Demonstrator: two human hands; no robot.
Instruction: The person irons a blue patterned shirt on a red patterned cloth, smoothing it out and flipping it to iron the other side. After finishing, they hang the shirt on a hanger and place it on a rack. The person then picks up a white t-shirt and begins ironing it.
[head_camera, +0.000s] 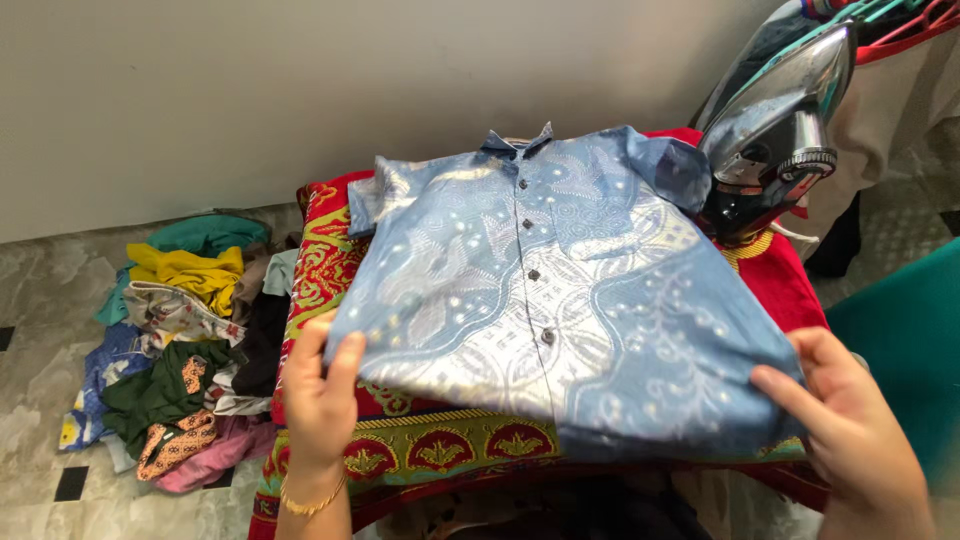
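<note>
Blue patterned shirt (560, 290) flat on red cloth-covered counter (400, 445). Left hand (322, 390), right hand (850, 420) pinching lower corners. Likely light, soft, floppy; best gripped at hem. Iron (775, 130) beside collar.

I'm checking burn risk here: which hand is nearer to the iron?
Right. The right hand holds the blue shirt's lower corner, below the iron. The left hand grips the shirt's opposite edge, far across from it.
</note>
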